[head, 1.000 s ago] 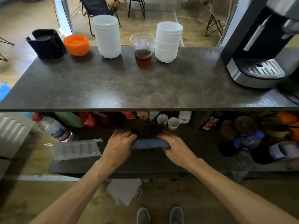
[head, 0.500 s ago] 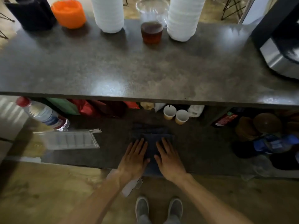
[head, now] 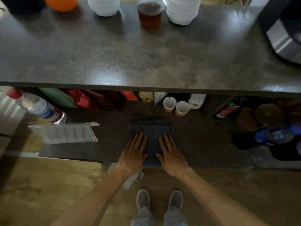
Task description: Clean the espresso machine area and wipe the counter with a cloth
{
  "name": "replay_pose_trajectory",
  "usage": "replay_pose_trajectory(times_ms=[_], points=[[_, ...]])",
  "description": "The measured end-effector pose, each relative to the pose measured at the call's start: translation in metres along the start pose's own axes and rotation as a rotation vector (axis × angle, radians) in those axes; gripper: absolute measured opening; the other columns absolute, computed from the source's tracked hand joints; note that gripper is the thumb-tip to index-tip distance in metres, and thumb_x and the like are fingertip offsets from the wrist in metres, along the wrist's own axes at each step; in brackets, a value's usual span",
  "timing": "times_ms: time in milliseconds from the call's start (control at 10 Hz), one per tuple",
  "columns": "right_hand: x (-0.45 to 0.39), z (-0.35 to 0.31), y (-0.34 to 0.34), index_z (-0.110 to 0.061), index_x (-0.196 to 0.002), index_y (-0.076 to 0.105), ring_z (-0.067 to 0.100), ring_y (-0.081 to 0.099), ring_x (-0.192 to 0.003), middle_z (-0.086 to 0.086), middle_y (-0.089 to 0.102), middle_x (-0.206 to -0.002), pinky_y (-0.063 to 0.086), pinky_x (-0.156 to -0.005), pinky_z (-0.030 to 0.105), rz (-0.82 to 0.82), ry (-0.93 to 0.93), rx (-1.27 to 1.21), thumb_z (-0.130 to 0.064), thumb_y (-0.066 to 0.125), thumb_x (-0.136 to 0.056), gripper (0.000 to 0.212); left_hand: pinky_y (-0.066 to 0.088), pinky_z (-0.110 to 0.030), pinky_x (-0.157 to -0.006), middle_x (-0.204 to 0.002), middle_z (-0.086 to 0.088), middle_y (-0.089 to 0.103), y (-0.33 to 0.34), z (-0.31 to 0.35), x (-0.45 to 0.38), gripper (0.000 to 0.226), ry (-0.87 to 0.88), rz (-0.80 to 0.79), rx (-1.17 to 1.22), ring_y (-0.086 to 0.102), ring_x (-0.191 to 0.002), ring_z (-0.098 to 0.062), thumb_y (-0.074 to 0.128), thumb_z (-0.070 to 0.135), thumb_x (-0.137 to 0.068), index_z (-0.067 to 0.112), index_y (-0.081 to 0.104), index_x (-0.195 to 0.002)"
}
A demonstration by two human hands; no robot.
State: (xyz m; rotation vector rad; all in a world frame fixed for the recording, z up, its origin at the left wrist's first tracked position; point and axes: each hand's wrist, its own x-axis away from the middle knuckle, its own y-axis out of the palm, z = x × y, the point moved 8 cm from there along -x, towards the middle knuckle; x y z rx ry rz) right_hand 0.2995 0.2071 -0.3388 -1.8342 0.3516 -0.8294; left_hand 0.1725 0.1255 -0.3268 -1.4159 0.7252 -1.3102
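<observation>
While both hands lie flat, palms down w/ fingers straight, the dark blue-grey cloth [head: 152, 141] sits folded on the lower shelf [head: 81, 150] under the counter [head: 130, 54], near the shelf's front edge. Left hand [head: 134, 152] presses the cloth's left part, right hand [head: 171, 152] its right part; the two are side by side, a strip of cloth showing btwn the thumbs. Neither hand curls round anything.

On the counter, far edge, L to R: an orange bowl [head: 61, 3], a stack of white cups [head: 104, 6], a clear plastic cup of brown liquid [head: 149, 15], a stack of white bowls [head: 182, 11]. The espresso machine [head: 283, 35] stands at the right end, only its dark body & steel base in view, blurred.

On the lower shelf: a clear bottle w/ red cap [head: 37, 106] lying tilted at left, a clear plastic tray [head: 65, 133] just in front of it, green & red bags [head: 76, 98] at the back, two paper cups [head: 176, 106] upright side by side behind the cloth. Right side holds a dark bottle w/ red label [head: 228, 110], brown round items & a blue-labelled bottle [head: 273, 134], too blurred to name closer.

Below, on the wood floor [head: 48, 185], a grey flat item [head: 130, 181] partly hidden by the left forearm, & the person's grey shoes [head: 159, 199].
</observation>
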Motion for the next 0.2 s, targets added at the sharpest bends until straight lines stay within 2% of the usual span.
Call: replay_pose_trajectory(times_ms=[100,200], points=[[-0.006,0.001,-0.015,-0.020,-0.159,-0.002,0.022,-0.010,-0.153,0.004,-0.011,-0.167,0.002,-0.122,0.036,-0.044,0.013,-0.085,-0.053,0.031,-0.102,0.074,0.001,-0.036,-0.121,-0.164,-0.007,-0.007,-0.015,0.000,-0.006,0.072,-0.006,-0.042,-0.004,-0.005,-0.151,-0.023,0.031,0.047,-0.102,0.015,-0.004,-0.156],[0.019,0.003,-0.049,-0.023,-0.160,0.006,0.021,-0.002,-0.154,0.002,0.000,-0.168,0.005,-0.122,0.035,0.056,0.003,-0.089,-0.060,0.028,-0.100,0.073,0.009,-0.041,-0.121,-0.162,-0.010,0.014,-0.058,-0.002,0.009,0.071,0.039,0.092,0.066,0.014,-0.150,-0.028,0.045,0.043,-0.099,0.009,0.018,-0.155]])
